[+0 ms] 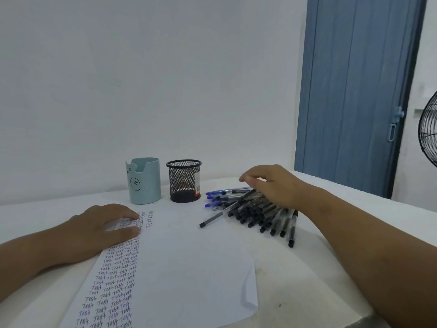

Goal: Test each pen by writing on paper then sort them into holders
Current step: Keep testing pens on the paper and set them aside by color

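A white sheet of paper [184, 261] lies on the table, its left side filled with columns of the word "Test". My left hand [99, 230] rests flat on the sheet's upper left corner, fingers straight. To the right lies a pile of pens [255, 211], several with blue caps at the back and several with black caps in front. My right hand [272, 185] hovers over the back of the pile with fingers bent down onto the pens; whether it grips one cannot be told. A light blue holder [144, 181] and a black mesh holder [184, 181] stand behind the paper.
The white table [295, 268] ends in an edge at the lower right. A white wall rises just behind the holders. A blue door [354, 91] and a black fan grille [428, 131] are at the far right.
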The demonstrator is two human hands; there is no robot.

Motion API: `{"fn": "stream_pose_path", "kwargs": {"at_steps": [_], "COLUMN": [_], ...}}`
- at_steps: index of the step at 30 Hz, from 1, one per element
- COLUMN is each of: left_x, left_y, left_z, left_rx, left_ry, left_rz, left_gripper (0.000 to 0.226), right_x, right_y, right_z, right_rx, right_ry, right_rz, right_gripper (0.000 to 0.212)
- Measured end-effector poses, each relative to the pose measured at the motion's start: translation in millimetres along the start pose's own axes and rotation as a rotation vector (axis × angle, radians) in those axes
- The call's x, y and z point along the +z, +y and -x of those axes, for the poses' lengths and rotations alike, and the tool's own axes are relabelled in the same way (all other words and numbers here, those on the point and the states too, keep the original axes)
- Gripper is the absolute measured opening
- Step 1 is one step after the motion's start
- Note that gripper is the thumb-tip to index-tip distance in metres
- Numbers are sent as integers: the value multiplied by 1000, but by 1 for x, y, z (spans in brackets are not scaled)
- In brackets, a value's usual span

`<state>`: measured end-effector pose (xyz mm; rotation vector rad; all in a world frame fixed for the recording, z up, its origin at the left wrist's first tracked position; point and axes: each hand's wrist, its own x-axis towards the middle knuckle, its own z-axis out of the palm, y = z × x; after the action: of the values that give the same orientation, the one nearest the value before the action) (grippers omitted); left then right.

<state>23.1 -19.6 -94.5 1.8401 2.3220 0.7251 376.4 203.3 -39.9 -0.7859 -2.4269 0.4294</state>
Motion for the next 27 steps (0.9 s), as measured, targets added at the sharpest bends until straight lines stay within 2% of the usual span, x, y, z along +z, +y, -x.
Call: {"fn": "stream_pose_path", "kwargs": {"at_steps": [5, 13, 20, 27], "left_x": [0, 0, -1, 0], "left_y": [1, 2, 3, 1], "left_z": [0, 1, 1, 0], "left_rx": [-6, -11, 2, -3], "left_ry": [2, 0, -4, 0], "left_rz": [6, 5, -6, -4], "left_gripper": [76, 77, 78, 75], "right_x": [6, 7, 0, 10], "right_y": [8, -3, -2, -3], "right_z": [-6, -7, -6, -10], "right_rx": [27, -65, 13, 104], "right_ry": [-47, 59, 204, 268], "right_rz": [84, 88, 241, 255], "right_gripper": [32, 25, 43, 34]}}
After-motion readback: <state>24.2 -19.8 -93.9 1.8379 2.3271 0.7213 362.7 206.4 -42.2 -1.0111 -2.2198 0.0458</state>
